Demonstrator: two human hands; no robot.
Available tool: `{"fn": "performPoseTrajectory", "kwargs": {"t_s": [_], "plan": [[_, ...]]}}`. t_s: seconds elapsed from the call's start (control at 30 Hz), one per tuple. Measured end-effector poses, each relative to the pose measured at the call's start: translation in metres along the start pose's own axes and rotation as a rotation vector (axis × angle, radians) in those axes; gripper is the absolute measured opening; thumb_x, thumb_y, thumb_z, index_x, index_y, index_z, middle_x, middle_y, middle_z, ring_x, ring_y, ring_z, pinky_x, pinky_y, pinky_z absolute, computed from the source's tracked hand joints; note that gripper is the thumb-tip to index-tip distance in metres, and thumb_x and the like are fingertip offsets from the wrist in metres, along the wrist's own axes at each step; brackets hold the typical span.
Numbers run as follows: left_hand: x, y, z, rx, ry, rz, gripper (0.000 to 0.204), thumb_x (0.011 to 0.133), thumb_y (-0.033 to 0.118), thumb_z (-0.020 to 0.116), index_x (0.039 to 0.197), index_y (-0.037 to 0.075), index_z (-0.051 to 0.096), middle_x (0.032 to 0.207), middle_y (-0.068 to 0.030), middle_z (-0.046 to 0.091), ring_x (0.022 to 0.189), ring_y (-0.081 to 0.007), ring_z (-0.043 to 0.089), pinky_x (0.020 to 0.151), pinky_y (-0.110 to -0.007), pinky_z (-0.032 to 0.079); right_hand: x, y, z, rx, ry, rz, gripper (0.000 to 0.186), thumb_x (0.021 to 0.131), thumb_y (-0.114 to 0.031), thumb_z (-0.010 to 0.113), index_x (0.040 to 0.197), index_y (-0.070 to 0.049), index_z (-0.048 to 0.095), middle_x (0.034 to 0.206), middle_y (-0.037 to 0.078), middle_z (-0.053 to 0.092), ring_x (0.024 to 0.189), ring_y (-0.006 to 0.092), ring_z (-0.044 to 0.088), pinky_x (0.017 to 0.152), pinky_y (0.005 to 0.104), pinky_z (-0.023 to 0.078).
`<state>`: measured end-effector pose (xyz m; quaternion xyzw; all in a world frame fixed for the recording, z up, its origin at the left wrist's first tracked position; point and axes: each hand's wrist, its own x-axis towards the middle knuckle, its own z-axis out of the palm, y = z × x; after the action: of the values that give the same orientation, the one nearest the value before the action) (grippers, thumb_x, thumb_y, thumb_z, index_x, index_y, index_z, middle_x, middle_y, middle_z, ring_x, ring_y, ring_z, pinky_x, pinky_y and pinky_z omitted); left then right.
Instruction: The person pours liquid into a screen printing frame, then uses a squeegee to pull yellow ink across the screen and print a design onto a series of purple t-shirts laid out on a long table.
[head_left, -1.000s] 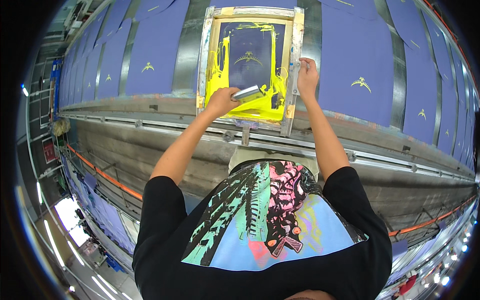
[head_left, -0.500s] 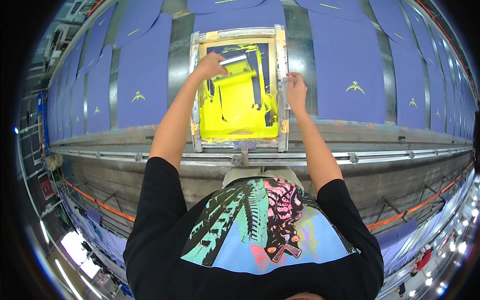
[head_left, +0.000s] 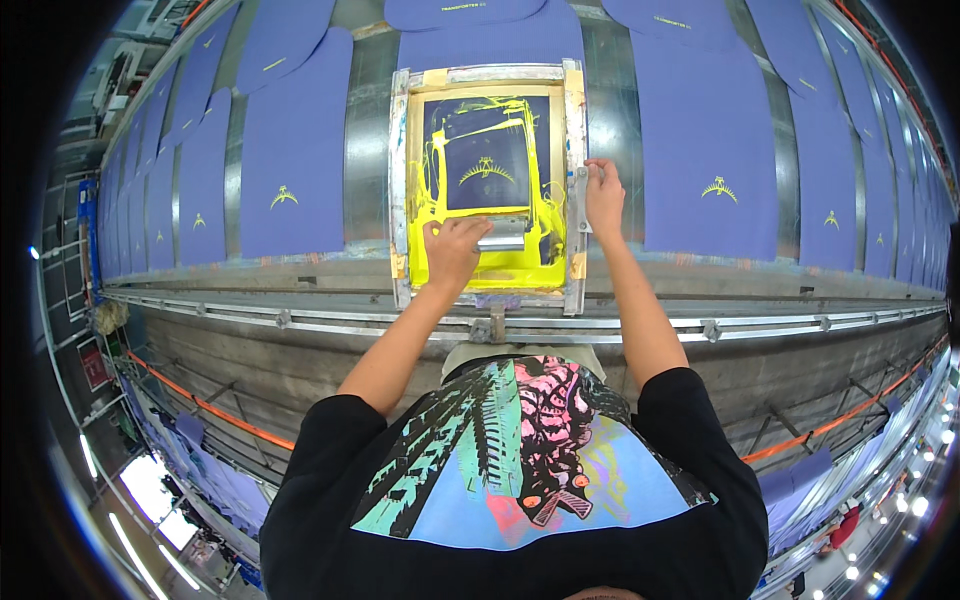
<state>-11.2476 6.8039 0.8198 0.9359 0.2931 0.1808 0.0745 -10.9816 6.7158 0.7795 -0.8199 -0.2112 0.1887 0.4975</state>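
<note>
A screen printing frame (head_left: pixel 400 180) lies flat over a blue-purple fabric panel on the long table. Yellow ink (head_left: pixel 490 272) is pooled along its near end and smeared up both sides of the mesh. In the middle of the mesh (head_left: pixel 485 145) a small yellow arched motif shows. My left hand (head_left: pixel 453 252) is closed around the left end of a squeegee (head_left: pixel 503 235), which rests crosswise near the ink pool. At the frame's right rail, my right hand (head_left: pixel 604 198) has its fingers curled on a metal piece (head_left: pixel 583 200) fixed there.
Blue-purple fabric panels (head_left: pixel 700 130) with small yellow prints lie in rows to both sides, with bare metal strips (head_left: pixel 370 140) between them. A metal rail (head_left: pixel 390 325) runs along the near table edge. Behind me are orange bars (head_left: pixel 225 425) and another table with panels.
My left hand has drawn the squeegee toward me, from the far part of the mesh to the near end. The mesh middle, covered in yellow before, now shows dark with the motif.
</note>
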Motion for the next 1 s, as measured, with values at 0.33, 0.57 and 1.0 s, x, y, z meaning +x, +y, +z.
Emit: {"fn": "performPoseTrajectory", "kwargs": {"t_s": [0.33,0.57,1.0], "plan": [[0.2,-0.07,0.009,0.028,-0.269,-0.238,0.04,0.077,0.008,0.066,0.113,0.024,0.077,0.098,-0.012,0.075,0.091,-0.0344,0.071,0.08,-0.046,0.057,-0.003,-0.007,0.001,0.045,-0.002,-0.017,0.018,0.102,-0.021,0.056,0.11,-0.01,0.067,0.066,0.017,0.06,0.063,0.0331,0.06,0.065,0.0456,0.046],[0.068,-0.034,0.025,0.024,-0.129,-0.044,0.038,0.079,0.0,0.061,0.103,0.022,0.079,0.101,-0.0043,0.076,0.089,-0.0259,0.072,0.075,-0.043,0.056,0.0,0.004,0.001,0.011,-0.008,-0.006,0.018,0.103,-0.022,0.055,0.11,-0.009,0.067,0.066,0.017,0.06,0.063,0.032,0.06,0.067,0.045,0.047],[0.189,-0.071,0.011,-0.058,-0.2,-0.243,0.035,0.08,0.009,0.064,0.109,0.02,0.078,0.096,-0.0167,0.074,0.092,-0.0384,0.071,0.085,-0.048,0.057,0.002,0.007,0.002,0.034,0.008,-0.049,0.02,0.103,-0.025,0.056,0.11,-0.009,0.067,0.063,0.012,0.055,0.06,0.0247,0.054,0.063,0.042,0.044]]}}
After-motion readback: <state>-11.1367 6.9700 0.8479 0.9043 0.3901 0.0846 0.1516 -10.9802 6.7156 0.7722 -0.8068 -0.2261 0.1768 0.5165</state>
